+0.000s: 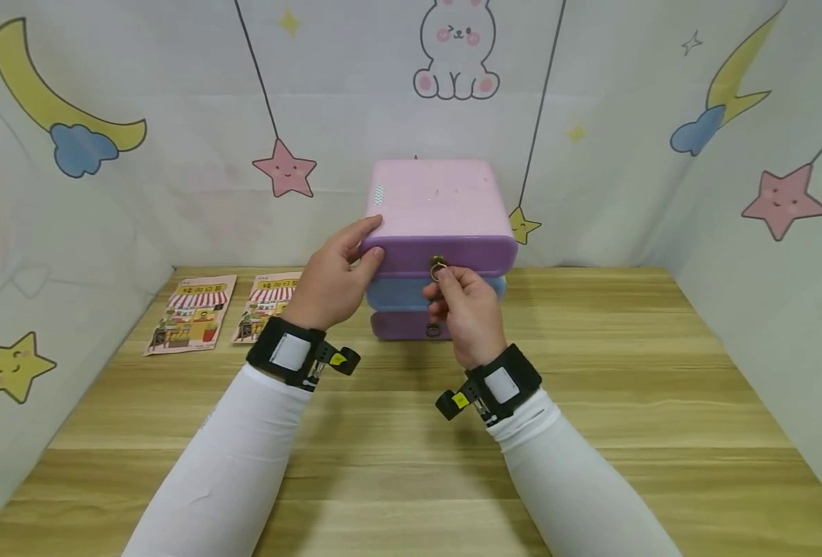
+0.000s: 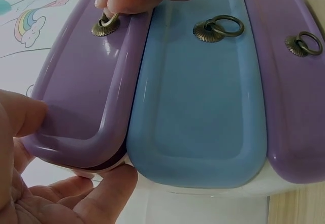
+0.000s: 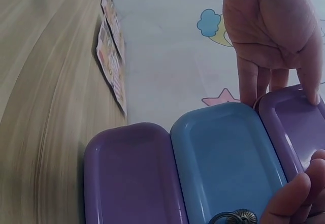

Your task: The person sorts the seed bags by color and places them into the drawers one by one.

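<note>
A small three-tier drawer box with a pink top (image 1: 439, 193) stands at the back of the table. Its top drawer (image 2: 86, 92) has a purple front, and a dark gap shows behind its edge in the left wrist view. My left hand (image 1: 330, 278) holds this drawer's left end, thumb on the front and fingers at the side. With thumb and fingertips my right hand (image 1: 470, 309) pinches the metal ring pull (image 1: 440, 271) of the same drawer. Below it sit a blue drawer (image 2: 203, 97) and a purple bottom drawer (image 2: 294, 97), each with a hanging ring.
Two printed packets with striped awnings lie on the wooden table (image 1: 411, 464) at the left: one packet (image 1: 191, 313) farther out, the other packet (image 1: 261, 309) partly behind my left hand. A white cloth backdrop (image 1: 355, 93) with cartoon drawings encloses the back and sides.
</note>
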Demonstrator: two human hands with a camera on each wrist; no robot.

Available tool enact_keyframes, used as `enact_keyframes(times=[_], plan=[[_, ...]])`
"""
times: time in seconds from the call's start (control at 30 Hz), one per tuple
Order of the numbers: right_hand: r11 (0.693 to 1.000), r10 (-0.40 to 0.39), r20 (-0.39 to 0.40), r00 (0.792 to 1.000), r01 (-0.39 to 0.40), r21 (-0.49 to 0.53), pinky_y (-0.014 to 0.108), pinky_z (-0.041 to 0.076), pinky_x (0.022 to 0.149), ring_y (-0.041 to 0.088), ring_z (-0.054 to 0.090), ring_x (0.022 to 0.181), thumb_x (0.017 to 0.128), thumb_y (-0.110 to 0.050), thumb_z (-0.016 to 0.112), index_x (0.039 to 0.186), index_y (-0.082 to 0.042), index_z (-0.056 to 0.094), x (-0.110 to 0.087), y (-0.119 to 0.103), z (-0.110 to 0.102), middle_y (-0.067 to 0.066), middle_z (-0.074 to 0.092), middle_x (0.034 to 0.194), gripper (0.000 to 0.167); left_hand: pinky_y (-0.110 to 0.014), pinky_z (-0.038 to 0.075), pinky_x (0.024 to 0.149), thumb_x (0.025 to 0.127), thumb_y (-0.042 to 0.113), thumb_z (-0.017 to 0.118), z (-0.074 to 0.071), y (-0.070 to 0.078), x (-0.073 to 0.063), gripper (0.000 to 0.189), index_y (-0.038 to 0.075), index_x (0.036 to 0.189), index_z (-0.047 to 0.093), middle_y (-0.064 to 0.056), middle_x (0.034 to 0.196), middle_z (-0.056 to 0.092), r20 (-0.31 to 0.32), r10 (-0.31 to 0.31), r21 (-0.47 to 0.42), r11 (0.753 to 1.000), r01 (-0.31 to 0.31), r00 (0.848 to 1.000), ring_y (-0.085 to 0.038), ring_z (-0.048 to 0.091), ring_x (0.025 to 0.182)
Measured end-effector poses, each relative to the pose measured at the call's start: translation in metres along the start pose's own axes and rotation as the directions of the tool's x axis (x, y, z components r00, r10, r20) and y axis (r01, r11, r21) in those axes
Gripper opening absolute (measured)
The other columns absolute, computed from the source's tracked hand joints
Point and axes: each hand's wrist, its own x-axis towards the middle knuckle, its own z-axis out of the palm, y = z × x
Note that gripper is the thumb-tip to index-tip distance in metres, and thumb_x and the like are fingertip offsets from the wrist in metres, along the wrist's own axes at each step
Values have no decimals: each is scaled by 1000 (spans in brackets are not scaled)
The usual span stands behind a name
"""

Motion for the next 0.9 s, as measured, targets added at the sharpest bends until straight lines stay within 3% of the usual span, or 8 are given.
enact_keyframes(times=[0.37, 0.67, 0.9], plan=[[1000, -18, 11, 1000, 18, 3, 25, 51, 61, 10, 57, 64, 101, -27, 50, 98, -7, 57, -2, 0, -3, -1, 66, 81, 21, -40, 50, 100, 97, 56, 40, 0, 1, 2, 51, 38, 145, 40, 7, 152, 40, -6, 13, -11, 1000, -13, 1000, -19, 53, 129], [999, -11, 8, 1000, 11, 30, 23, 51, 60, 9, 57, 62, 101, -25, 50, 97, -7, 57, -6, -1, -2, -2, 66, 79, 19, -41, 50, 100, 99, 58, 30, 0, 0, 0, 53, 34, 145, 41, 6, 152, 39, -18, 46, -38, 998, -47, 999, -17, 49, 131], [1000, -14, 5, 1000, 14, 23, 23, 51, 59, 9, 57, 61, 101, -25, 50, 96, -7, 57, -8, 1, -1, -2, 66, 79, 20, -41, 44, 108, 99, 58, 29, 0, -2, -1, 55, 32, 145, 41, 6, 152, 39, -29, 51, -25, 998, -52, 998, -14, 40, 138]])
